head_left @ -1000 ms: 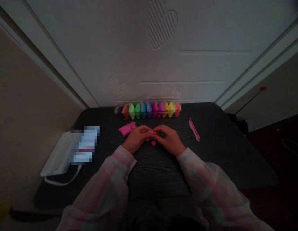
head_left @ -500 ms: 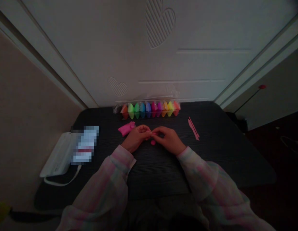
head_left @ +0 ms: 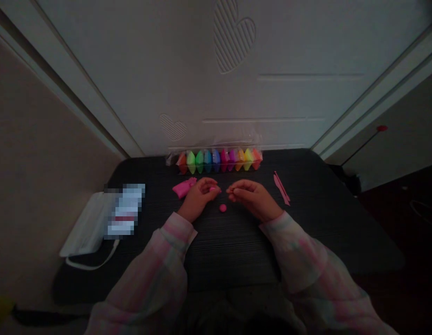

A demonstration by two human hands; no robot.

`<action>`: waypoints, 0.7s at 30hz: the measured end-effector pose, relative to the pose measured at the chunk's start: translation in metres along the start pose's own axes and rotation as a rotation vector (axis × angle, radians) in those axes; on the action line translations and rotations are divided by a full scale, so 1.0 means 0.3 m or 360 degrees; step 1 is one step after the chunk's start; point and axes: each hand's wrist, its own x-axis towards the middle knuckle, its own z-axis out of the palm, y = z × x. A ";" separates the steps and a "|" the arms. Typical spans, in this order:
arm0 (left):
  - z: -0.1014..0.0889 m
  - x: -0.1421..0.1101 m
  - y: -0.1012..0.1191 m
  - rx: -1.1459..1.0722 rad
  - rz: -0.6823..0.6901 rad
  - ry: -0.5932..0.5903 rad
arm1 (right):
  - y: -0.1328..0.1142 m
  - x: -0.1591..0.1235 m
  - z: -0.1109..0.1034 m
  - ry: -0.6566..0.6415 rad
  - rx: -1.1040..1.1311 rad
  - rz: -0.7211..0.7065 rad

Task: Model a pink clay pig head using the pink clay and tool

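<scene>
Head view: the left hand (head_left: 198, 197) has its grip pinching a small pink piece (head_left: 213, 189) over the worktop (head_left: 230, 260). The right hand (head_left: 256, 197) has its grip drawn together just apart from it; whether it pinches anything, I cannot tell. A pink ball (head_left: 222, 208) lies between them. Both pink lumps look light, soft, easily dented, best held lightly by their sides.

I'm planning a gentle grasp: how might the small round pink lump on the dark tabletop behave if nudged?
The pink lump may roll, since its outline looks rounded. Fine lines across the tabletop hint at a texture that might slow it. It is probably light, being much smaller than the left hand.
</scene>
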 end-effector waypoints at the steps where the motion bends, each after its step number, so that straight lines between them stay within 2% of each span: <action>1: 0.001 0.000 -0.003 -0.0028 0.0002 -0.0002 | 0.001 0.003 -0.001 0.0045 0.0037 0.0025; 6: 0.003 0.004 -0.025 0.0119 0.0076 0.0120 | 0.006 0.020 -0.011 0.0203 0.0125 0.0047; 9: 0.007 0.008 -0.034 0.0383 0.0188 0.0161 | 0.007 0.026 -0.019 0.0302 0.0101 -0.0017; 15: 0.017 0.031 -0.044 0.0918 0.0383 0.0188 | 0.013 0.037 -0.031 0.0344 0.0091 -0.0221; 21: 0.018 0.052 -0.056 0.1168 0.0453 0.0208 | 0.022 0.059 -0.051 0.0463 0.0161 -0.0325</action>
